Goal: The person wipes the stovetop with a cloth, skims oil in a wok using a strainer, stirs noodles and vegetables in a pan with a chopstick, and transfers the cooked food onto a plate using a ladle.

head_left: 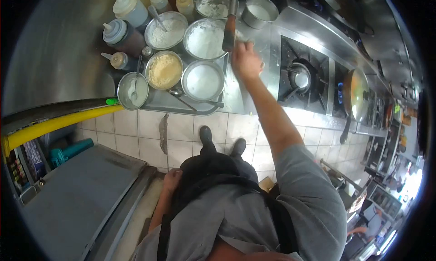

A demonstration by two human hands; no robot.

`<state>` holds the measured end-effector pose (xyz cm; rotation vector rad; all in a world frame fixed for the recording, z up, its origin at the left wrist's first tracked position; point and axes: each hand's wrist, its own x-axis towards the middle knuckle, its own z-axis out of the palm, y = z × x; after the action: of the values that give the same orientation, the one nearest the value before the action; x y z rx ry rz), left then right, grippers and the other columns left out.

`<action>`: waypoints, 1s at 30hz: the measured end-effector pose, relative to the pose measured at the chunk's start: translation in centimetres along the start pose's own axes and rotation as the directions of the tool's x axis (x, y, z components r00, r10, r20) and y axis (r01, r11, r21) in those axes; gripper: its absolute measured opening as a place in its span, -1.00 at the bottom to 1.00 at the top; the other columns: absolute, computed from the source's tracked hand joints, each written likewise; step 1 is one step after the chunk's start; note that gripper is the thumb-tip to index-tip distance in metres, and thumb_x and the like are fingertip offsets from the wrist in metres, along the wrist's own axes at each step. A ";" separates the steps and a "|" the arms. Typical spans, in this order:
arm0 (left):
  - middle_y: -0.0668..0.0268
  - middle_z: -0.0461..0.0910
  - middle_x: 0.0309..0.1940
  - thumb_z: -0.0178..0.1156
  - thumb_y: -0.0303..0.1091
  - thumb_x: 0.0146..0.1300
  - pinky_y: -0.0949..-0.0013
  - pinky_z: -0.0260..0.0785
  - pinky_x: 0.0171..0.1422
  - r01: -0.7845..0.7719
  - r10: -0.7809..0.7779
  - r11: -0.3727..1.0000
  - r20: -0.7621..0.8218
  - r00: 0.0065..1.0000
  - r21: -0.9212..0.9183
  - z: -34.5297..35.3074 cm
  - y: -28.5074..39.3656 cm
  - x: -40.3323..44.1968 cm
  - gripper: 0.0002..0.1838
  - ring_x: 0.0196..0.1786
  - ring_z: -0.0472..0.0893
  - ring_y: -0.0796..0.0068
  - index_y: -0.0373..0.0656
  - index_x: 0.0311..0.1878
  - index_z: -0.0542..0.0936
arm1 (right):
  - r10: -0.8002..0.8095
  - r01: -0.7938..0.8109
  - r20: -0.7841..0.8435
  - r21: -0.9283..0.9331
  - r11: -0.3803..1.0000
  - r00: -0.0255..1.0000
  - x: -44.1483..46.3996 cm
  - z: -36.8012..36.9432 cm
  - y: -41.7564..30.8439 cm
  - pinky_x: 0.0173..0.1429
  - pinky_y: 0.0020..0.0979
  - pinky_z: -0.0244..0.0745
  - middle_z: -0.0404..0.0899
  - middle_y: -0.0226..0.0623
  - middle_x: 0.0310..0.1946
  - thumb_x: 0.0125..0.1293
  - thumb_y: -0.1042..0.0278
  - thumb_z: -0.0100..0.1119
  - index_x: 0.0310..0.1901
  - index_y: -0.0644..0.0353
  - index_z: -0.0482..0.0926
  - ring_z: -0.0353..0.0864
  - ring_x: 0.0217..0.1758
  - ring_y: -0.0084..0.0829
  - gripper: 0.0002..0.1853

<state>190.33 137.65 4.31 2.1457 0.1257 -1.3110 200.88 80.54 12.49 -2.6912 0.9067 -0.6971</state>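
As the right hand (247, 61) reaches over the steel counter (268, 45), fingers curled, we can't tell whether it's gripping anything! Just to its left sits the wooden handle (230, 32), by the powder bowl's (204, 41) right edge.

No readable text, brand, number or sign reaches me at kitchen station. Small multicoloured items (19, 172) at my left, below yellow bar (63, 123): any print too small to make out. Far background at my right: too blurred for reading.
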 end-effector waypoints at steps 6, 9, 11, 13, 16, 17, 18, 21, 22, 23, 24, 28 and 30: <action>0.08 0.75 -0.19 0.28 -0.07 0.31 0.25 0.55 -0.01 -0.029 0.017 0.979 0.064 0.998 0.202 -1.7 -3.4 1.3 -0.52 -0.18 0.75 0.23 -0.29 0.10 0.64 | -0.228 0.217 0.249 0.070 0.974 0.941 -15.6 -8.6 2.1 -0.26 -0.16 0.62 0.55 -0.24 -0.09 0.19 0.28 0.34 0.08 -0.04 0.57 0.68 -0.28 -0.19 -0.60; 0.07 0.75 -0.19 0.28 -0.07 0.30 0.26 0.56 -0.04 -0.009 -0.010 0.984 0.104 0.995 0.180 -3.3 -4.3 2.5 -0.51 -0.20 0.74 0.28 -0.30 0.11 0.65 | -0.083 0.122 0.383 -0.080 0.989 0.920 -18.6 -13.1 7.9 -0.22 -0.16 0.66 0.56 -0.18 -0.05 0.15 0.36 0.33 0.13 -0.02 0.54 0.71 -0.23 -0.11 -0.55; 0.07 0.75 -0.19 0.27 -0.07 0.31 0.27 0.56 -0.05 -0.008 -0.013 0.990 0.152 0.988 0.141 -3.2 -5.0 2.4 -0.51 -0.21 0.74 0.31 -0.30 0.11 0.64 | -0.047 0.051 0.085 -0.052 0.997 0.995 -16.0 -13.9 12.4 -0.22 -0.07 0.64 0.57 -0.13 -0.05 0.32 0.29 0.22 0.09 0.01 0.56 0.70 -0.24 -0.02 -0.70; 0.07 0.74 -0.19 0.26 -0.10 0.32 0.27 0.57 -0.08 0.095 -0.102 0.994 0.147 0.984 0.053 -3.9 -4.8 1.6 -0.53 -0.24 0.72 0.35 -0.32 0.10 0.64 | 0.165 -0.129 0.095 -0.303 0.944 0.982 -8.3 -14.7 11.4 -0.21 -0.04 0.60 0.60 -0.10 -0.05 0.41 0.17 0.15 0.04 0.00 0.58 0.69 -0.20 0.03 -0.76; 0.10 0.73 -0.21 0.25 -0.13 0.33 0.27 0.55 -0.10 0.073 -0.070 0.997 0.091 0.993 -0.037 -4.1 -6.5 1.2 -0.57 -0.26 0.71 0.37 -0.32 0.06 0.65 | 0.261 -0.238 0.097 -0.199 0.951 0.961 2.6 -10.7 11.0 0.07 -0.03 0.57 0.56 -0.09 0.09 0.47 -0.03 0.03 0.14 -0.04 0.57 0.66 0.01 0.07 -0.63; 0.10 0.73 -0.21 0.25 -0.13 0.33 0.27 0.55 -0.10 0.070 -0.067 0.997 0.092 0.994 -0.030 -4.3 -7.0 0.9 -0.57 -0.26 0.71 0.37 -0.32 0.06 0.65 | 0.301 -0.261 0.284 -0.170 0.950 0.910 5.0 -8.0 11.8 0.13 -0.01 0.54 0.51 -0.07 0.16 0.47 -0.03 0.01 0.19 -0.07 0.56 0.64 0.06 0.07 -0.61; 0.12 0.73 -0.22 0.25 -0.14 0.33 0.27 0.54 -0.11 -0.023 0.020 0.999 0.060 0.998 0.048 -4.6 -7.4 0.6 -0.58 -0.26 0.70 0.39 -0.32 0.05 0.65 | 0.341 -0.299 0.190 -0.218 0.929 0.921 4.8 -4.9 12.2 0.18 0.00 0.53 0.46 -0.07 0.23 0.49 0.00 -0.04 0.22 -0.10 0.55 0.63 0.08 0.11 -0.61; 0.14 0.73 -0.23 0.25 -0.14 0.33 0.27 0.53 -0.11 -0.079 0.075 0.989 0.035 0.997 0.126 -5.1 -6.3 0.9 -0.59 -0.26 0.70 0.40 -0.32 0.04 0.65 | 0.462 -0.423 0.141 -0.238 0.874 0.876 2.9 -2.6 10.4 0.18 0.03 0.54 0.43 0.05 0.25 0.51 0.08 -0.10 0.20 -0.04 0.52 0.62 0.07 0.18 -0.64; 0.15 0.73 -0.23 0.25 -0.13 0.33 0.27 0.52 -0.11 -0.040 0.037 0.992 0.032 0.999 0.116 -5.6 -6.1 0.0 -0.58 -0.26 0.70 0.41 -0.31 0.04 0.65 | 0.425 -0.371 0.175 -0.270 0.888 0.888 -0.2 -2.9 10.3 0.12 0.06 0.56 0.44 0.10 0.22 0.50 0.10 -0.09 0.18 -0.01 0.50 0.63 0.04 0.19 -0.65; 0.15 0.73 -0.23 0.25 -0.13 0.33 0.27 0.52 -0.11 -0.049 0.045 0.992 0.038 0.998 0.118 -5.8 -6.0 0.5 -0.58 -0.26 0.70 0.41 -0.31 0.04 0.65 | 0.375 -0.310 0.191 -0.300 0.902 0.907 -3.1 -3.7 10.6 0.06 0.08 0.57 0.44 0.14 0.19 0.49 0.12 -0.08 0.17 0.02 0.48 0.64 0.01 0.21 -0.67; 0.14 0.73 -0.22 0.26 -0.12 0.32 0.28 0.52 -0.11 0.004 -0.012 0.992 0.064 0.998 0.125 -5.8 -6.0 1.2 -0.57 -0.25 0.70 0.40 -0.30 0.05 0.65 | 0.267 -0.208 0.132 -0.345 0.915 0.955 -7.5 -4.0 10.7 -0.07 0.11 0.59 0.47 0.18 0.11 0.47 0.12 -0.04 0.15 0.05 0.45 0.66 -0.07 0.20 -0.67; 0.13 0.74 -0.23 0.28 -0.10 0.30 0.32 0.53 -0.12 0.064 -0.079 0.991 0.131 0.988 0.118 -4.6 -5.0 2.2 -0.54 -0.28 0.70 0.39 -0.29 0.09 0.65 | 0.203 -0.096 0.375 -0.286 0.953 0.905 -22.5 -13.3 4.9 -0.24 0.08 0.62 0.52 0.00 -0.06 0.39 0.24 0.13 0.02 0.04 0.48 0.67 -0.29 0.14 -0.77; 0.13 0.74 -0.22 0.28 -0.12 0.30 0.33 0.53 -0.13 0.057 -0.067 0.995 0.128 0.990 0.078 -3.9 -5.3 3.5 -0.54 -0.27 0.71 0.38 -0.30 0.10 0.64 | 0.266 -0.175 0.582 -0.209 0.962 0.768 -26.0 -17.1 5.0 -0.13 0.04 0.61 0.56 -0.06 -0.11 0.35 0.20 0.19 0.01 0.05 0.54 0.68 -0.29 0.06 -0.75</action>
<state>193.05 143.27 0.25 2.1252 0.0919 -1.5094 171.60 91.76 16.05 -2.5817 1.0801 0.2992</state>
